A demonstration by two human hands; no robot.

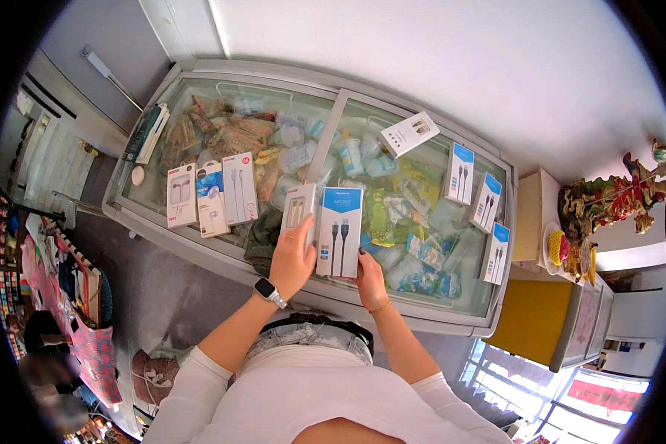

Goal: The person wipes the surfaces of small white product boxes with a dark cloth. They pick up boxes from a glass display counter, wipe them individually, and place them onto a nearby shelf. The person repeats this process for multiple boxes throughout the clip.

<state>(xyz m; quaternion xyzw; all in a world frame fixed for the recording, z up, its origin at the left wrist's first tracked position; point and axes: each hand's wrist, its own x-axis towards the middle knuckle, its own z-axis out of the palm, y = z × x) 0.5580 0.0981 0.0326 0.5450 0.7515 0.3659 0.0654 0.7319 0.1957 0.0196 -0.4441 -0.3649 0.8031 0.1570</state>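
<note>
My left hand (292, 258), with a watch at the wrist, grips a narrow white cable box (298, 202) with a picture window. In my right hand (373, 282) is a blue-and-white USB cable box (338, 233), held upright by its lower right edge. Both boxes are side by side over the glass-topped chest freezer (333, 133). To the left lie a white earphone box (181, 195), a blue-and-white earphone box (212, 198) and a white cable box (240, 187). Three blue-and-white cable boxes (459, 173) are spread along the right, with another white box (410, 134) near the back.
Books (151, 133) and a white egg-shaped object (137, 176) rest at the freezer's left end. A dark cloth (262, 244) lies near its front edge. Packaged frozen goods (388, 216) show through the glass. A painted statue (610, 191) and fruit (558, 247) stand to the right.
</note>
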